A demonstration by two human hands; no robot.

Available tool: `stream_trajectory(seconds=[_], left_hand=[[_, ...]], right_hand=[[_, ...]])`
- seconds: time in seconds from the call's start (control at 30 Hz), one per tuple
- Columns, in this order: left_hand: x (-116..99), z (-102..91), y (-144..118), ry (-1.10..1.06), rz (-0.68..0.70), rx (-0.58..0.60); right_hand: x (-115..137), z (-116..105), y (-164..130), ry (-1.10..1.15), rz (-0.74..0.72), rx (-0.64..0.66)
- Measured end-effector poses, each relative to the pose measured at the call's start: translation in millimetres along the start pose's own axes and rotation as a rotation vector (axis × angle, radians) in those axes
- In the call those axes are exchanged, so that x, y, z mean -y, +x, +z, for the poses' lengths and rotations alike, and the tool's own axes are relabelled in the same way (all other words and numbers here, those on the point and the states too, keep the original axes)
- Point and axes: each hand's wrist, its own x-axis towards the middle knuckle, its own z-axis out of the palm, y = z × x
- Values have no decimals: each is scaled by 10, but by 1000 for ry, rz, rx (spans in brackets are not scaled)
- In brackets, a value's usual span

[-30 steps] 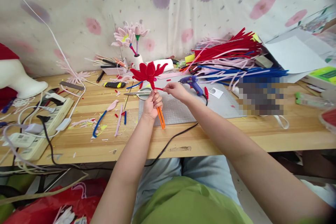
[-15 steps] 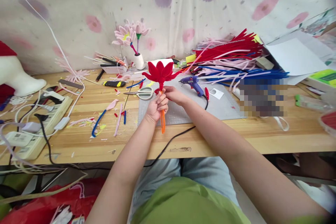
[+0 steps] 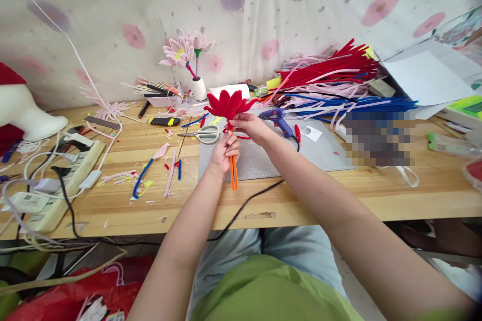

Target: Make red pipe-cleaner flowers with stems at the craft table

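Orange stem (image 3: pixel 234 173) is gripped by the curled fingers (image 3: pixel 232 146) of the left hand (image 3: pixel 225 153), forearm raised from below. Just above, the right hand (image 3: pixel 251 128) is pinched shut at the base of the red flower (image 3: pixel 229 104), where a thin red wire (image 3: pixel 241 135) loops; arm stretched in from the right. Flower is held upright over the grey mat (image 3: pixel 263 155) on the desk (image 3: pixel 339 190). Scissors (image 3: pixel 205 134) lie just left, blue glue gun (image 3: pixel 277 119) just right, its black cord (image 3: pixel 248 200) running under the arms. Piled red and blue stems (image 3: pixel 339 85) sit further right.
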Motion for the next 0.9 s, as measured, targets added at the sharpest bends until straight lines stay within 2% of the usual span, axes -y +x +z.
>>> stream_trajectory(seconds=[0.13,0.27,0.43,0.6,0.67,0.77,0.83,0.9], left_hand=[[45,7,96,116,97,-132],[94,-21,229,367,328,-291],[47,-48,393,790,610,-341],[5,-41,515,1102,704,-440],[32,-56,545,1113,727,-505],[90,-89,577,966,728,-587],[110,-98,599,820,686,-586],[99,-88,627,704,611,-525]], right_hand=[[-5,-13,69,-76,-77,-69],[7,20,157,-119,-74,-151],[134,64,301,-195,-2,-209],[278,12,419,-452,73,-201],[330,-7,410,-599,63,-183],[403,22,310,-928,-26,-236],[430,89,216,-1105,-130,-243],[422,180,148,-1195,-242,-120]])
